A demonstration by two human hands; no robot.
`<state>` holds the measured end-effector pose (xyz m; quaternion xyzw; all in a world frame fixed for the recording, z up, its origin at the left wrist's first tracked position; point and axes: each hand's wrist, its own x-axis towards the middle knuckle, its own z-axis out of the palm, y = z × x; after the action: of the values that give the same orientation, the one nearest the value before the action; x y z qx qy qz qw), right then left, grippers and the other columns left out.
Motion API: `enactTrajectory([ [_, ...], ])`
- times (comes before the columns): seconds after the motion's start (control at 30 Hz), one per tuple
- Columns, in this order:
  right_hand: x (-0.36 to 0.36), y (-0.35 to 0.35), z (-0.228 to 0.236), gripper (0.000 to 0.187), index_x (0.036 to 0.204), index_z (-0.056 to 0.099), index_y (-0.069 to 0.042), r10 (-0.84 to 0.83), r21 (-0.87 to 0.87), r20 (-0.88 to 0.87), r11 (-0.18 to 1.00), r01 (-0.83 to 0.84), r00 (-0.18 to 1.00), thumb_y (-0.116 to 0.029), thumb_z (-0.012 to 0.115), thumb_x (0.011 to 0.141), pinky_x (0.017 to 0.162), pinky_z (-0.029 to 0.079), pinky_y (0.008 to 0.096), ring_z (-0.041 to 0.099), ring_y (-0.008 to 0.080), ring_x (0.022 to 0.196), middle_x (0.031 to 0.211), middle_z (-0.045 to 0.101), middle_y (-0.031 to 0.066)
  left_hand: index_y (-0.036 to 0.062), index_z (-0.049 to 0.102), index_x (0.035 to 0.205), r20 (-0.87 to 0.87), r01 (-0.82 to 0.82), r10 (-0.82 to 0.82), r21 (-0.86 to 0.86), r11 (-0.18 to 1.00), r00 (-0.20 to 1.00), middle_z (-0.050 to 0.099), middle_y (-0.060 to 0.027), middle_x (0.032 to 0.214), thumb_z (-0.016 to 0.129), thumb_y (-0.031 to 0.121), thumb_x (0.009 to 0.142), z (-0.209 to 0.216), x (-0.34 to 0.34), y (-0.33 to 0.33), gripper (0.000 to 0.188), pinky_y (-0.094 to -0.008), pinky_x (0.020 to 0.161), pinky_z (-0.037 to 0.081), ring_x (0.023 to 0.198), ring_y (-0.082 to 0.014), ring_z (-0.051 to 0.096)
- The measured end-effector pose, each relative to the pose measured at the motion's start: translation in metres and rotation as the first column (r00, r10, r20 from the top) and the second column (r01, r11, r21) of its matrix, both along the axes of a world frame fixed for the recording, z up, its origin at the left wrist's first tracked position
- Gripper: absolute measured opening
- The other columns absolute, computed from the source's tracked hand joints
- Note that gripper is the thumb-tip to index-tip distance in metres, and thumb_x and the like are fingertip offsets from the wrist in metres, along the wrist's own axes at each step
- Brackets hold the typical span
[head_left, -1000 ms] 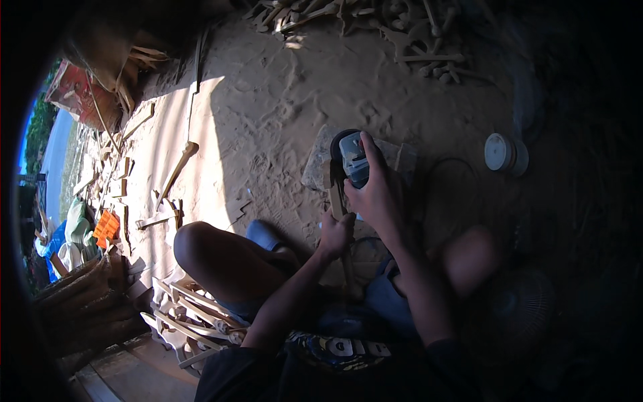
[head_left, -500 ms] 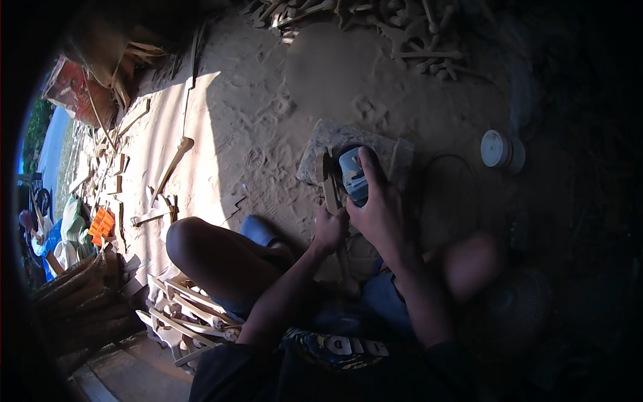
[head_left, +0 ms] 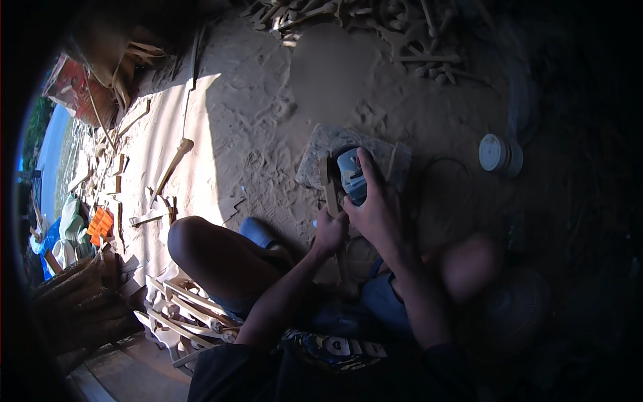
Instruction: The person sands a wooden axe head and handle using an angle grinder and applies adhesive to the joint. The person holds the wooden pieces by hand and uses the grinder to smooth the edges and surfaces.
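My left hand [head_left: 331,231] is closed round a slim shaped wooden piece [head_left: 331,193] with a wider far end. That piece points away from me, its lower part running back toward my lap. Right beside its far end is a grey-blue power sander [head_left: 351,175], gripped from above by my right hand [head_left: 376,209] with the forefinger stretched along its top. Whether the sander's face touches the wood cannot be made out. Both are over a flat stone-like block [head_left: 312,161] on the dusty ground.
Several carved wooden pieces [head_left: 191,311] are stacked by my left knee. More wood lies in a heap [head_left: 429,57] at the far side, and a long piece [head_left: 173,167] rests in the sunlit patch. A white round container [head_left: 494,153] is at the right. An orange object [head_left: 100,225] is far left.
The wooden piece has turned slightly in my left hand, its far end now looking narrower. The sander has shifted very little beside it; both grips stay the same.
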<state>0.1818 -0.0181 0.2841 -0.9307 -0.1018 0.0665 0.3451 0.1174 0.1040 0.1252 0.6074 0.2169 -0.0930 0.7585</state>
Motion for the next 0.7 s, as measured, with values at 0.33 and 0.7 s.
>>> enactTrajectory([
  [0.33,0.039,0.014,0.000,0.094,0.165,0.037,-0.014,-0.048,-0.060,0.004,0.997,0.048,0.999,-0.014,0.083,0.083,0.099,0.058,0.0534,0.070,0.0473,0.118,0.139,0.067,0.0261,0.0015,0.060,0.102,-0.145,0.021,-0.021,-0.003,1.000,0.989,0.059,-0.0050,0.074,0.061,0.011,0.097,0.009,-0.001,0.005,0.011,-0.0340,0.049,0.050,0.058,-0.0162,0.060],
  [0.7,0.032,0.011,0.002,0.093,0.165,0.037,-0.014,-0.061,-0.029,-0.037,0.998,0.060,0.997,-0.016,0.083,0.083,0.099,0.058,0.0532,0.071,0.0475,0.114,0.133,0.070,0.0273,0.0020,0.059,0.102,-0.137,0.032,-0.035,-0.022,0.999,0.990,0.058,-0.0049,0.073,0.062,0.011,0.096,0.005,-0.004,0.008,0.011,-0.0355,0.049,0.050,0.057,-0.0166,0.059],
])
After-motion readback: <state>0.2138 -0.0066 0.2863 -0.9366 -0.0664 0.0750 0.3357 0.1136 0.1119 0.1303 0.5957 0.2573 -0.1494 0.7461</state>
